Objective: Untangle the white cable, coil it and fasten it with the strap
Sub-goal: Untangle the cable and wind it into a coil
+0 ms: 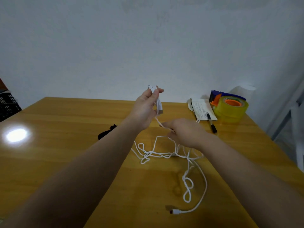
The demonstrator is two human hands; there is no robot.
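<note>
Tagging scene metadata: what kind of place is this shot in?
Probably a plain office or workroom: a wooden table against a bare wall, with a packing-tape dispenser, a notebook and a black marker at its far right corner.

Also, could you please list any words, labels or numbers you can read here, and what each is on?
Nothing is legible.
White notebook: rows of print, too small and blurred to read.
Black marker pen and yellow tape roll in its blue dispenser: no label readable.
</note>
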